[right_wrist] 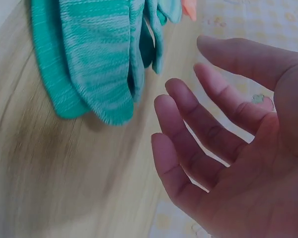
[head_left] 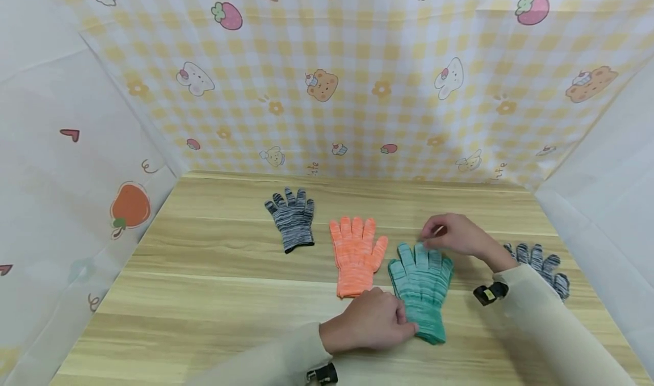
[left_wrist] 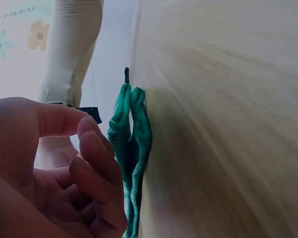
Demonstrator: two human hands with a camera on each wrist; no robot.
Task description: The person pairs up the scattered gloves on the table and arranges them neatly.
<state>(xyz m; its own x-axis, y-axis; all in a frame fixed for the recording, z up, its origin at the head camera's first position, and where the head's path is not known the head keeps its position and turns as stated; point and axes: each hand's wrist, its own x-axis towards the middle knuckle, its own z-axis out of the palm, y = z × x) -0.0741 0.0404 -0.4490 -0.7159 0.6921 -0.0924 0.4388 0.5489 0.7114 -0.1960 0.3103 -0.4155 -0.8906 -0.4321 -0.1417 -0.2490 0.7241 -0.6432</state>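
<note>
Teal knit, striped pale and dark, makes up the green glove (head_left: 422, 289) that lies palm-flat on the wooden bench (head_left: 214, 301), near the front and right of centre. The left hand (head_left: 370, 321) rests at the glove's cuff on its near left edge, fingers curled against the fabric; whether they pinch it cannot be told from the head view, and the left wrist view shows curled fingers (left_wrist: 97, 158) just beside the glove's edge (left_wrist: 131, 148). The right hand (head_left: 452, 234) hovers at the glove's fingertips on the far side, its fingers bent together there in the head view, while the right wrist view shows them (right_wrist: 198, 129) spread and relaxed, apart from the glove tips (right_wrist: 94, 64), holding nothing.

Just left of the green glove lies an orange glove (head_left: 355, 255), its thumb nearly touching the green one. Farther left and back sits a grey-and-black glove (head_left: 292, 218), well apart from the rest. A second grey-and-black glove (head_left: 544, 267) lies at the right, partly hidden behind the right sleeve (head_left: 552, 323), so only its fingers show. A wrist strap (head_left: 489, 293) sits on that sleeve.

Checked yellow cloth with cartoon bears and strawberries (head_left: 357, 79) walls the back. Both wrist views are blurred at the bench surface.
</note>
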